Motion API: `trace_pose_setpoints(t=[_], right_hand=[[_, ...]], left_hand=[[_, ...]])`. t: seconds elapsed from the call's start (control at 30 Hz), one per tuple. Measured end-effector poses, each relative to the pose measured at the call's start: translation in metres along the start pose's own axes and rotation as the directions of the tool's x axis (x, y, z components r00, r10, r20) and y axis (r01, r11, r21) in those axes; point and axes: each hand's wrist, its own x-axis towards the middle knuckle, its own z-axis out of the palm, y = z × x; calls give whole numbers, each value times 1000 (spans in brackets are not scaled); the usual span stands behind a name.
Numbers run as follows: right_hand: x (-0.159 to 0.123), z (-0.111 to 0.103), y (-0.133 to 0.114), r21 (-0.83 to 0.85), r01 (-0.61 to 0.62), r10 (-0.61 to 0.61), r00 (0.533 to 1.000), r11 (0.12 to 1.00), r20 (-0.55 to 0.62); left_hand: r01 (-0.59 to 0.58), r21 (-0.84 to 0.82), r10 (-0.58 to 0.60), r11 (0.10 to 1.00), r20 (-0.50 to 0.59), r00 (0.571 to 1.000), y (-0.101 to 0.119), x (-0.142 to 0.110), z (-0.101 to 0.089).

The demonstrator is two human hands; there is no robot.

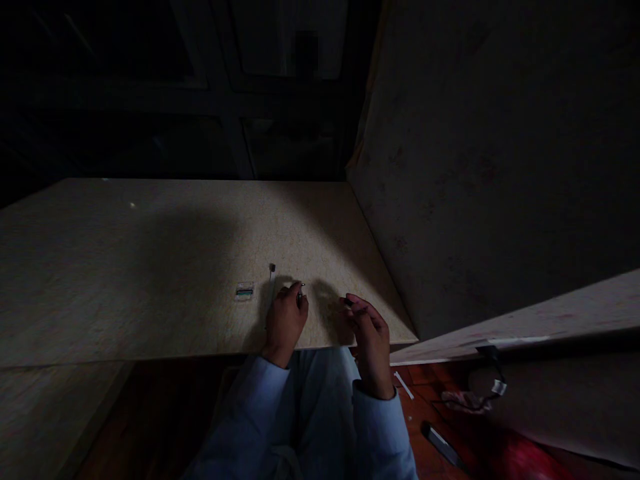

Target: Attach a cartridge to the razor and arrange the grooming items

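Observation:
My left hand (289, 318) is closed over the near part of the table, pinching a small piece with a shiny metal end (301, 288); its kind is too small to make out. To the right and apart from it, my right hand (369, 330) has thumb and fingertips closed on a small dark piece (349, 302). Just left of my left hand lies a thin pale strip with a dark tip (272, 275), partly hidden by the hand. Further left on the tabletop is a small clear case with a dark and greenish band (245, 292).
The pale speckled table (165, 267) meets a patterned wall (480, 167) on the right. A dark panelled frame (225, 100) stands behind. On the reddish floor lie a white strip (404, 385), a grey-and-black object (443, 443) and a cable with a white tag (499, 387).

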Motion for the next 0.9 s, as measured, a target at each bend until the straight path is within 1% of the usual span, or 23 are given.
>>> trace_pose_setpoints(t=[0.07, 0.13, 0.27, 0.37, 0.43, 0.5, 0.57, 0.6, 0.67, 0.77, 0.9], right_hand=[[0, 0, 0, -3, -3, 3, 1000, 1000, -2], [0, 1, 0, -8, 1, -1, 1000, 1000, 4], [-2, 2, 1, -15, 7, -7, 1000, 1000, 11], [-2, 3, 1, -5, -7, 7, 1000, 1000, 16], [-2, 3, 0, 1, -17, 17, 1000, 1000, 17], [-2, 3, 1, -4, -16, 16, 1000, 1000, 16], [-2, 3, 1, -25, -5, 6, 1000, 1000, 20], [-2, 3, 2, -36, 0, 1, 1000, 999, 24], [-3, 5, 2, -43, 4, -3, 999, 999, 37], [-6, 10, 2, -17, -8, 9, 997, 1000, 77], [-12, 16, 0, 24, -45, 40, 988, 999, 150]], left_hand=[[21, 119, -27, 993, 51, 998, 3, 6, -2], [37, 179, -52, 983, 80, 995, 6, 7, -2], [40, 254, -63, 966, 82, 995, 10, 5, -4], [32, 250, -53, 968, 77, 996, 9, 2, -11], [38, 222, -48, 974, 40, 998, 5, 0, -20], [64, 215, -63, 975, -14, 998, -2, -1, -31], [124, 238, -117, 963, -42, 992, -11, 0, -42], [154, 258, -151, 954, -34, 988, -15, 2, -46], [184, 299, -199, 936, 22, 980, -23, 5, -50], [182, 335, -225, 925, 95, 970, -28, 9, -50], [192, 313, -232, 930, 95, 968, -28, 9, -47]])
